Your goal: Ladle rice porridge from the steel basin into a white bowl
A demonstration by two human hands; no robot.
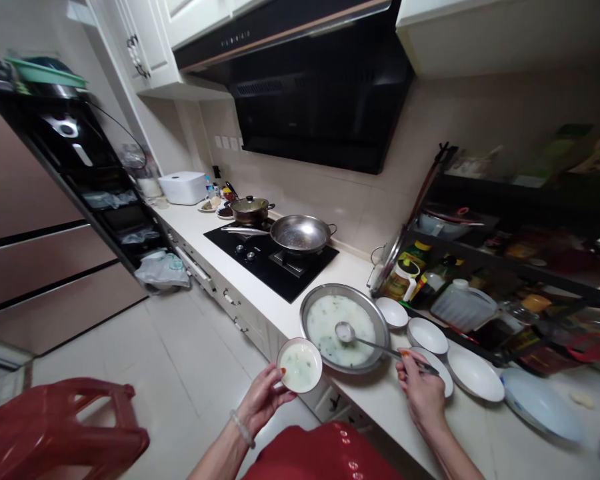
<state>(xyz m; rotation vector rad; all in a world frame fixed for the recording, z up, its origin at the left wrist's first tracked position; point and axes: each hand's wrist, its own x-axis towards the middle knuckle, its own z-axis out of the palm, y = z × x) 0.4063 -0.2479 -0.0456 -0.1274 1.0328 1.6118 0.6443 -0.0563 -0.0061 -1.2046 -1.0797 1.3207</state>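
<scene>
My left hand [266, 395] grips a small bowl [314, 379] by its side, thumb at the rim. Pale soup with green bits fills much of it. It is held in front of the counter, beside a large metal basin [307, 313] of the same whitish soup. In my right hand [420, 387] is the handle of a ladle [346, 332], fingers wrapped round it. The ladle's head rests at the surface of the soup in the basin, with some pale liquid in it. Several white bowls [429, 335] stand right of the basin, some partly behind my right hand.
A wok [301, 233] and a lidded pot [251, 211] sit on the black gas stove [293, 283]. Bottles and jars crowd a dark rack [520, 270] on the right. A red plastic stool [65, 427] stands on the floor at left. The range hood [320, 87] overhangs the stove.
</scene>
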